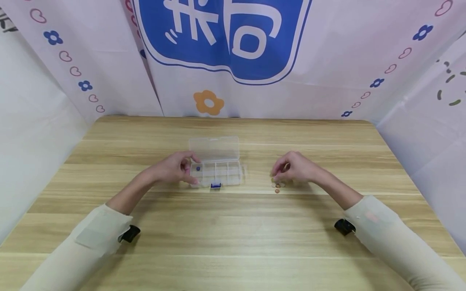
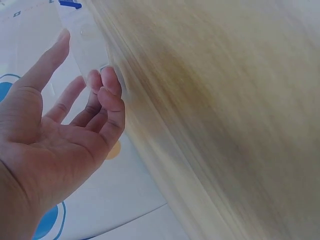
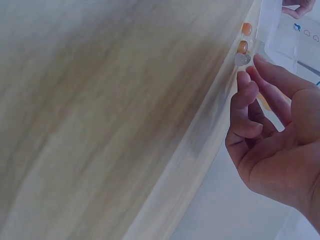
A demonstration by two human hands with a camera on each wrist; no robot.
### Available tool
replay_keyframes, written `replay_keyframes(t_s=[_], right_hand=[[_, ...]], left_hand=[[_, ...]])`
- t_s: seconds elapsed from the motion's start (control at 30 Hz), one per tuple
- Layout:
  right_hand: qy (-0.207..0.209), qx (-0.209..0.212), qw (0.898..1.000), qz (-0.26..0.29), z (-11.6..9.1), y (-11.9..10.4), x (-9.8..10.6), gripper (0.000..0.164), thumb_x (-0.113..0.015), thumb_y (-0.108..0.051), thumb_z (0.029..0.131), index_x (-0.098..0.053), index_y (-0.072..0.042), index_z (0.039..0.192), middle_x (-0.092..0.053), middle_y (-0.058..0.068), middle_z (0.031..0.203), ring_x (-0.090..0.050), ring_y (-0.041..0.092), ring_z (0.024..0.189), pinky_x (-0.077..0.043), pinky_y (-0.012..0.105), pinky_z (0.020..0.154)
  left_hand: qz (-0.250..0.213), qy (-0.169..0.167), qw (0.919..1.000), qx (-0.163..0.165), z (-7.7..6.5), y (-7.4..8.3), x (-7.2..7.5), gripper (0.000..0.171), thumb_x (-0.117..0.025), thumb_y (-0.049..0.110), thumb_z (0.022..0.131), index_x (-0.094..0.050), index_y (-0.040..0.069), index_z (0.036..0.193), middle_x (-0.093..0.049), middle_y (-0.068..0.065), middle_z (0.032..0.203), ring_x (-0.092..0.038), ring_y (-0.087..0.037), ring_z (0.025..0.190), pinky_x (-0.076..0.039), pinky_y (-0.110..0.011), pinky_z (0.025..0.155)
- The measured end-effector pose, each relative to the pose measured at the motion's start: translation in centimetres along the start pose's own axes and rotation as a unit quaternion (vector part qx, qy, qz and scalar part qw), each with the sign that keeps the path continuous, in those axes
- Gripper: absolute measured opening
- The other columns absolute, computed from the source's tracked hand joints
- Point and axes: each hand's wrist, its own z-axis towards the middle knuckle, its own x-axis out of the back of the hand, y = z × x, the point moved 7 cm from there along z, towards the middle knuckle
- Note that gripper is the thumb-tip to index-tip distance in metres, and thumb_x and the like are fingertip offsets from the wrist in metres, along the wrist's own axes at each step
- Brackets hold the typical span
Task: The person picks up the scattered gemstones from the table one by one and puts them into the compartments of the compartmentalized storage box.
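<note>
A clear plastic compartment box [image 1: 221, 173] lies on the table with its lid [image 1: 214, 148] raised behind it. One dark blue bead [image 1: 198, 168] sits in its back left compartment. My left hand [image 1: 177, 167] grips the box's left end, thumb at the front edge and index finger at the back edge. To the right of the box, my right hand [image 1: 294, 167] reaches down to a small group of beads, its thumb and index fingertips close together. Orange beads [image 3: 243, 47] and a pale translucent bead [image 3: 242, 59] lie by those fingertips. Whether a bead is pinched is unclear.
A blue latch [image 1: 215, 185] shows at the box's front edge. The wood-grain table [image 1: 225, 234] extends in front of both hands. Behind it hangs a printed white cloth [image 1: 313, 97], with more white cloth at the sides.
</note>
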Motion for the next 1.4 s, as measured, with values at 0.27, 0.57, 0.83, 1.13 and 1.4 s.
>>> replay_keyframes(t_s=[0.27,0.57,0.83,1.13,1.4], right_hand=[[-0.004,0.006,1.000,-0.005,0.1,0.1,-0.2,0.006,-0.081,-0.003,0.088,-0.080,0.000,0.092,-0.077,0.005,0.090,-0.066,0.015,0.082,-0.056,0.028,0.077],[-0.007,0.014,1.000,-0.013,0.4,-0.2,-0.5,0.004,-0.082,-0.002,0.087,-0.080,0.001,0.089,-0.078,0.007,0.089,-0.068,0.013,0.081,-0.055,0.025,0.075],[-0.009,0.002,1.000,-0.009,0.4,-0.3,-0.7,0.005,-0.079,-0.004,0.090,-0.079,-0.002,0.085,-0.076,0.003,0.084,-0.068,0.015,0.079,-0.055,0.027,0.073],[0.002,-0.007,1.000,0.002,0.6,-0.6,-0.4,0.003,-0.077,-0.006,0.091,-0.080,-0.004,0.092,-0.076,0.003,0.088,-0.067,0.018,0.080,-0.055,0.034,0.075],[0.019,0.005,1.000,-0.009,1.5,-2.0,-0.4,0.005,-0.075,-0.007,0.094,-0.080,-0.005,0.094,-0.075,0.003,0.087,-0.065,0.019,0.079,-0.052,0.031,0.071]], left_hand=[[0.006,-0.005,1.0000,-0.002,0.1,0.0,0.0,0.060,-0.084,0.003,0.085,-0.053,-0.008,0.135,-0.057,-0.008,0.079,-0.051,-0.018,0.069,-0.042,-0.024,0.058],[0.004,-0.006,0.9999,-0.013,-0.1,0.3,0.0,0.060,-0.084,0.003,0.085,-0.053,-0.009,0.135,-0.057,-0.007,0.080,-0.050,-0.017,0.071,-0.041,-0.024,0.059],[0.011,-0.005,0.9999,-0.003,0.0,0.4,-0.1,0.060,-0.084,0.004,0.085,-0.053,-0.008,0.135,-0.056,-0.008,0.080,-0.050,-0.018,0.072,-0.041,-0.025,0.059],[-0.013,-0.013,0.9998,0.008,0.3,-0.2,-0.1,0.060,-0.083,0.001,0.085,-0.051,-0.008,0.135,-0.056,-0.008,0.078,-0.051,-0.018,0.070,-0.041,-0.024,0.058],[-0.016,-0.013,0.9997,0.009,0.2,-0.3,0.0,0.061,-0.083,0.000,0.085,-0.051,-0.008,0.136,-0.057,-0.007,0.077,-0.051,-0.017,0.068,-0.041,-0.023,0.058]])
